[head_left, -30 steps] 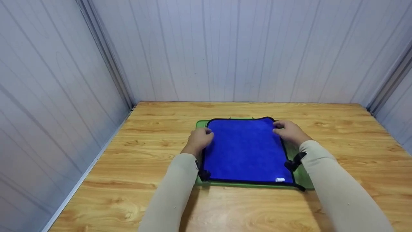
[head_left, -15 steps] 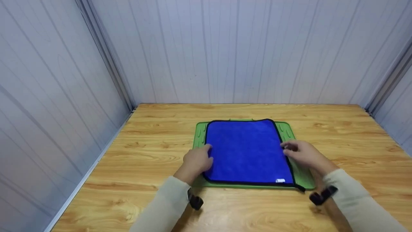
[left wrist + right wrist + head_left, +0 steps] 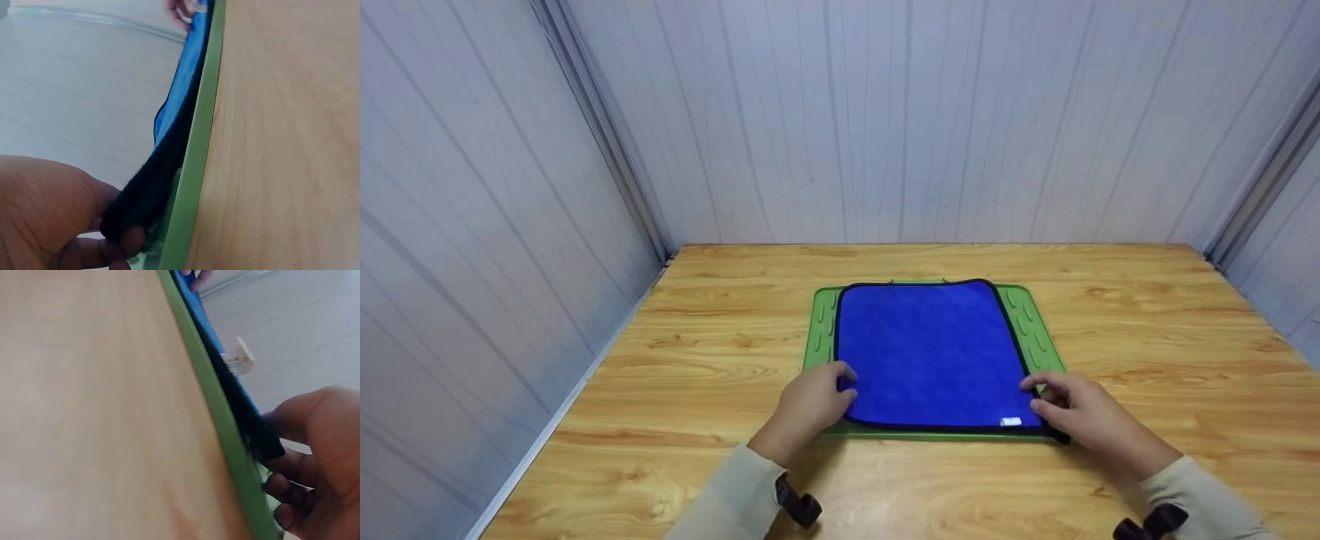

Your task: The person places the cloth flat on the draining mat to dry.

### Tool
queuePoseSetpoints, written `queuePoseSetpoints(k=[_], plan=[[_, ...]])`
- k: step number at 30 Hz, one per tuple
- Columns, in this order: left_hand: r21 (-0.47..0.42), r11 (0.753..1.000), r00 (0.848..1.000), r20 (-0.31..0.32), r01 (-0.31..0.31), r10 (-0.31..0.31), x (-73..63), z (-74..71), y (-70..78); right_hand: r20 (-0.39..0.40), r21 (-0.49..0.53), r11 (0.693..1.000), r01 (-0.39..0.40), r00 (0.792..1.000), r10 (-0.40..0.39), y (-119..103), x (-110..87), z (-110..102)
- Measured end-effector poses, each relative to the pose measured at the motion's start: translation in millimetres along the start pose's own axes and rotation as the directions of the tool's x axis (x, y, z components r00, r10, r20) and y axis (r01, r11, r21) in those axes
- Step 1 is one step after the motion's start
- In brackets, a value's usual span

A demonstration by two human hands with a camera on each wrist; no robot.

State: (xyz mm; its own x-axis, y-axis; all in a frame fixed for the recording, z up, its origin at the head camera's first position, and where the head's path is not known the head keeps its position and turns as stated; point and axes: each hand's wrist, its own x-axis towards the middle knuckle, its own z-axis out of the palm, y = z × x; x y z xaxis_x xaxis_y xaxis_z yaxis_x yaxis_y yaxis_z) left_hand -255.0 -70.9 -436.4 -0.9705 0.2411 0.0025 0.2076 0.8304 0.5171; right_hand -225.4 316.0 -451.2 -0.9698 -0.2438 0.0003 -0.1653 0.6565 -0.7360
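Note:
A blue cloth [image 3: 930, 352] with black edging lies spread over a green tray-like board [image 3: 1037, 330]. A small white tag [image 3: 1011, 421] sits near the cloth's front right corner and stands up in the right wrist view. My left hand [image 3: 812, 397] pinches the cloth's front left corner; in the left wrist view the thumb lies above the dark edge and fingers below. At the front right corner, my right hand [image 3: 1087, 412] holds the black edge [image 3: 261, 439] between thumb and fingers. The cloth hides most of the board's middle.
The board rests on a wood-grain table [image 3: 720, 330]. A pale panelled wall [image 3: 900, 120] rises behind the table, with another side wall [image 3: 472, 225] at the left. Both wrists wear small black devices.
Both hands have slid along the cloth's sides toward me, from its rear half to its front corners. The cloth and green board stay in place.

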Motion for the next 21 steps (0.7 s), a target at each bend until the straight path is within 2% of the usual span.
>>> queuePoseSetpoints(k=[3, 5, 10, 16, 21], plan=[[-0.07, 0.997, 1.0, 0.01, -0.006, 0.007, -6.0, -0.5, -6.8, -0.015, -0.006, 1.0, -0.005, 1.0, 0.005, 1.6, -0.3, 0.6], [-0.087, 0.996, 1.0, 0.016, -0.009, 0.01, -9.2, -0.1, -10.0, -0.015, -0.031, 0.999, 0.007, 1.0, -0.007, 2.5, 0.3, 0.6], [-0.066, 0.998, 0.999, 0.046, -0.014, 0.017, -13.8, -0.6, -11.4, 0.024, -0.085, 0.995, 0.06, 0.998, -0.058, 2.8, 0.3, 0.6], [-0.034, 0.999, 0.996, 0.09, -0.012, 0.015, -16.8, -5.6, -8.0, 0.068, -0.091, 0.995, 0.044, 0.997, -0.037, 1.3, -0.1, -1.1], [-0.041, 0.999, 0.995, 0.102, -0.007, 0.011, -16.6, -7.2, -7.5, 0.066, -0.078, 0.996, 0.033, 0.997, -0.027, 1.0, 1.9, -2.6]])
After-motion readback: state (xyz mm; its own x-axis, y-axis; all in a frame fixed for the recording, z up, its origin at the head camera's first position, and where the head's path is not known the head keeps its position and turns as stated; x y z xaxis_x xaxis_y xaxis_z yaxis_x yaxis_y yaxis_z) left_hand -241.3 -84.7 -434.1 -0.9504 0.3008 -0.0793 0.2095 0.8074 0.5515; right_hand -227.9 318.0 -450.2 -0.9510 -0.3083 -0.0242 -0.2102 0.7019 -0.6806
